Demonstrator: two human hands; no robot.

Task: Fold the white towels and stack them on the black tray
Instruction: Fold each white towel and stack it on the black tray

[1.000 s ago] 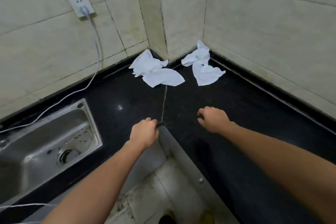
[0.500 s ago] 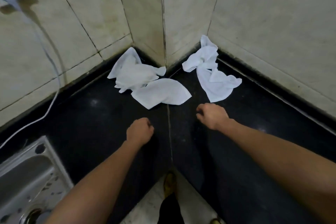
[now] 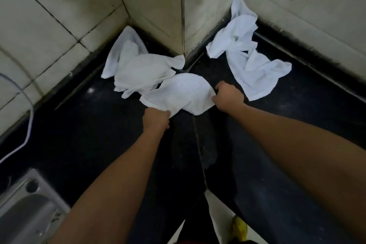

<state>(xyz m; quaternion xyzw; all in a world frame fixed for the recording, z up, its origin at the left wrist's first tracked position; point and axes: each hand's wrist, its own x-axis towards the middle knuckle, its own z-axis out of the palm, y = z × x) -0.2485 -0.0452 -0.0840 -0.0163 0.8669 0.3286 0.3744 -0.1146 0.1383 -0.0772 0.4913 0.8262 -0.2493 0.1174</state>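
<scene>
While you lean over the corner of the black countertop (image 3: 83, 130), here is how it reads:

Front towel axis: the front towel (image 3: 179, 93) runs long from lower-left to right, curved top edge toward the wall corner, lower point hanging toward you.
Front towel place: on the counter, just in front of the corner, overlapping the left towel (image 3: 138, 69) at its upper-left edge.
Left hand: your left hand (image 3: 156, 120) is knuckles up, fingers closed and pinching the towel's near-left edge; forearm comes in from lower-left.
Right hand: your right hand (image 3: 228, 96) is fisted, clenched on the towel's right edge; forearm comes in from lower-right.
Front towel look: white, domed and puffed in the middle, unfolded.
Left towel: crumpled, one end climbing the left tiled wall (image 3: 45, 31), a tail reaching the corner.
Right towel: the right towel (image 3: 249, 59) is crumpled, long axis from up the right wall down toward you, apart from the front one, just beside your right hand.
Other: steel sink (image 3: 25, 212) at lower-left; white cable (image 3: 27, 125) hangs along the left wall.
Tray: not visible.
</scene>
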